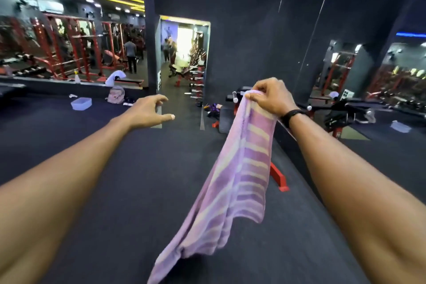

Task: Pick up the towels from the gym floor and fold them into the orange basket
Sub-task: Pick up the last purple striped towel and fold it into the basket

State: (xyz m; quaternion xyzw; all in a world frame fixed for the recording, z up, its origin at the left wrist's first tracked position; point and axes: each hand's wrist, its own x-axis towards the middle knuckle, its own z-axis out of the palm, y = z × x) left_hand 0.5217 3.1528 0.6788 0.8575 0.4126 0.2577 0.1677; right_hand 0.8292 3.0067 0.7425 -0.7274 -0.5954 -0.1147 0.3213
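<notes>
A pink towel with pale yellow stripes (pixel 239 180) hangs down in front of me, held up by one top edge. My right hand (pixel 269 97) pinches that edge with curled fingers, at arm's length to the right of centre. My left hand (pixel 149 110) is stretched out to the left of the towel, fingers loosely spread and holding nothing, apart from the cloth. A white towel (pixel 115 77) lies draped over a bench at the far left wall. No orange basket is in view.
Dark rubber gym floor (pixel 138 180) spreads below. A clear plastic tub (pixel 81 103) and a pink backpack (pixel 116 94) sit far left. A red-framed bench (pixel 279 177) stands right of the towel. Mirrors and red racks line the walls; a doorway (pixel 184 57) opens ahead.
</notes>
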